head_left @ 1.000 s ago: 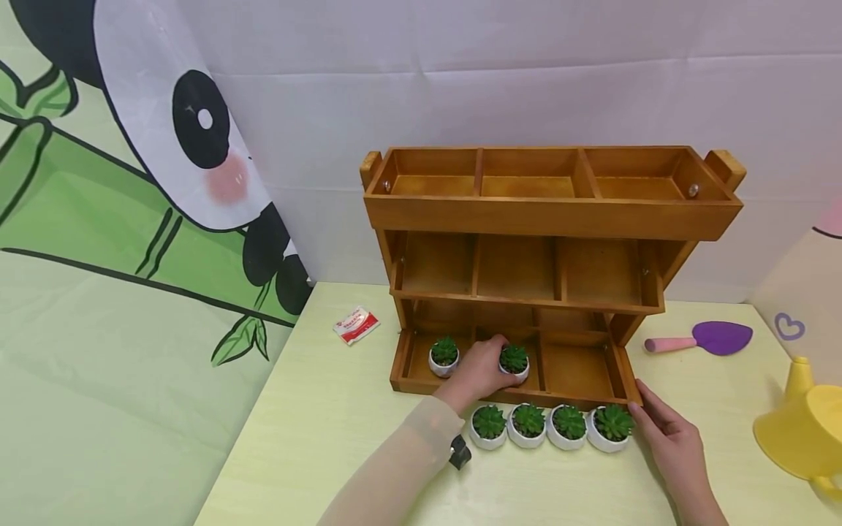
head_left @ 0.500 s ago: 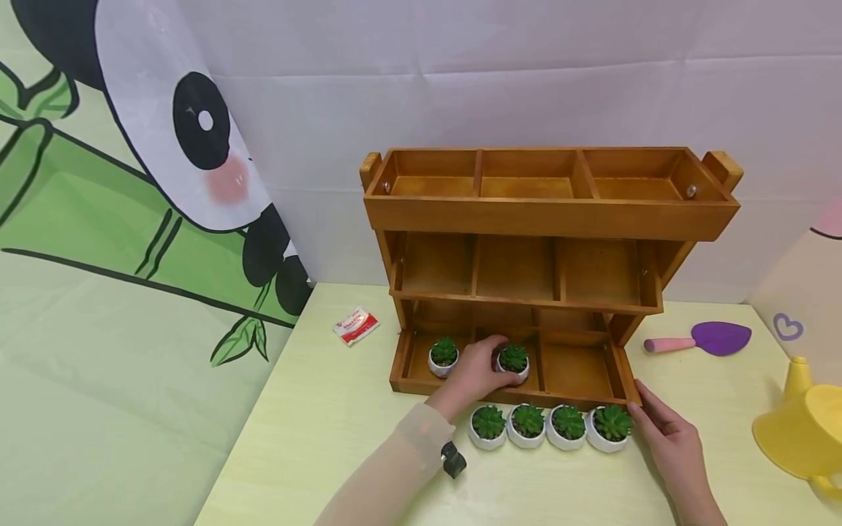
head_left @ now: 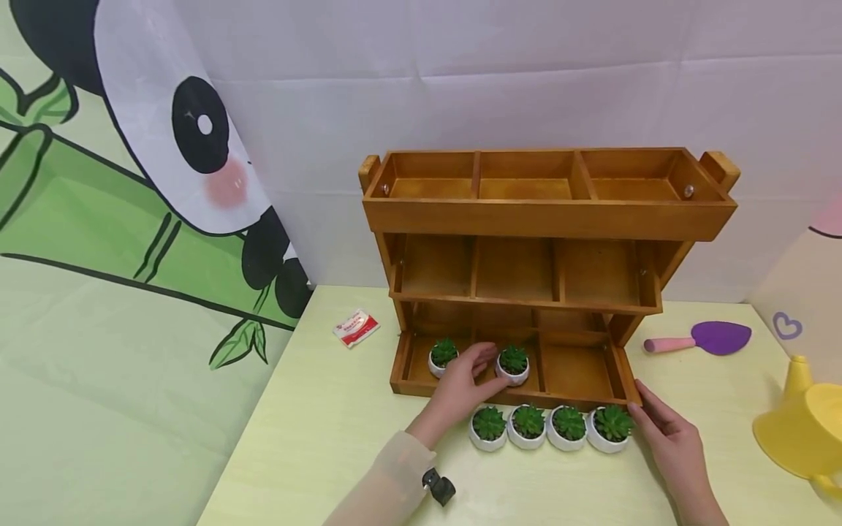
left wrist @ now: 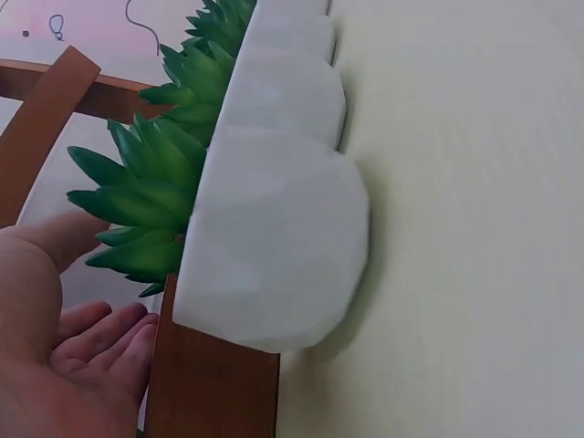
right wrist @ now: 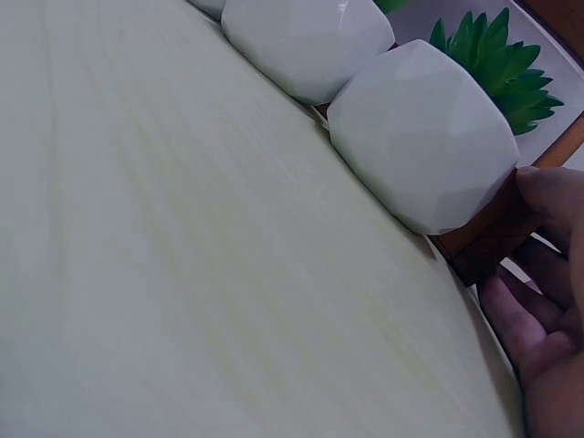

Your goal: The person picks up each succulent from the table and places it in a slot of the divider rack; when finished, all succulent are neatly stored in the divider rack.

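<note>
A wooden three-tier plant shelf [head_left: 551, 220] stands on the table. Its bottom tier holds one potted succulent [head_left: 444, 353] in the left compartment and another potted succulent [head_left: 513, 366] in the middle one. Just left of the middle pot, my left hand [head_left: 459, 387] is spread, thumb close to the pot's rim; whether it touches cannot be told. My right hand [head_left: 674, 446] grips the bottom tier's front right corner, thumb in front and fingers along the side. Several succulents in white faceted pots [left wrist: 274, 242] line up before the shelf; the rightmost pot [right wrist: 420, 137] sits beside my right thumb.
A red and white packet [head_left: 357, 328] lies left of the shelf. To the right are a purple trowel [head_left: 721, 338] with a pink handle and a yellow watering can [head_left: 805, 431]. A pale cloth backdrop [head_left: 559, 80] hangs behind the shelf.
My left hand has let go of the succulent in the middle compartment and drawn back to the left, its fingers opening. The pot stays there. My right hand keeps its place.
</note>
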The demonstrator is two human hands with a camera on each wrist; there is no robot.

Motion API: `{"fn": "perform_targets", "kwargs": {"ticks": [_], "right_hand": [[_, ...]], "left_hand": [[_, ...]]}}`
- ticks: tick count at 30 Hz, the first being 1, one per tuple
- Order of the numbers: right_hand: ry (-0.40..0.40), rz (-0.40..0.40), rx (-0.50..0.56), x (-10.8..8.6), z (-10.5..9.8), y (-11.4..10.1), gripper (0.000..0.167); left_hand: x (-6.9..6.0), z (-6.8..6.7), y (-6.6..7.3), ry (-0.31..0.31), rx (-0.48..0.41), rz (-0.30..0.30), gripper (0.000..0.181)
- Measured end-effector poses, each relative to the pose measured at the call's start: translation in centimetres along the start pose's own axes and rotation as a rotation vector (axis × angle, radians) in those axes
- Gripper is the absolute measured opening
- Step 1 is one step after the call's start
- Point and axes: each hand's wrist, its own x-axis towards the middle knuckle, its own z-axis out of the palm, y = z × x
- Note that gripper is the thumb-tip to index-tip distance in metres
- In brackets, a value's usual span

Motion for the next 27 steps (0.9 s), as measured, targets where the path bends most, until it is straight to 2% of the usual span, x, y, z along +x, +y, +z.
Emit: {"fn": "perform_targets", "kwargs": {"ticks": [9, 19, 27], "right_hand": [[0.001, -0.003, 0.005, 0.0, 0.0, -0.1, 0.057], [0.012, -0.028, 0.018, 0.0, 0.1, -0.1, 0.054], [0.012, -0.045, 0.034, 0.0, 0.1, 0.1, 0.054]], "left_hand": [[-3.3, -0.2, -0.4, 0.052, -0.108, -0.004, 0.062], [-6.4, 0.4, -1.5, 0.11, -0.297, 0.074, 0.057], [-8.0, 0.8, -2.0, 0.128, -0.325, 0.079, 0.054]]}}
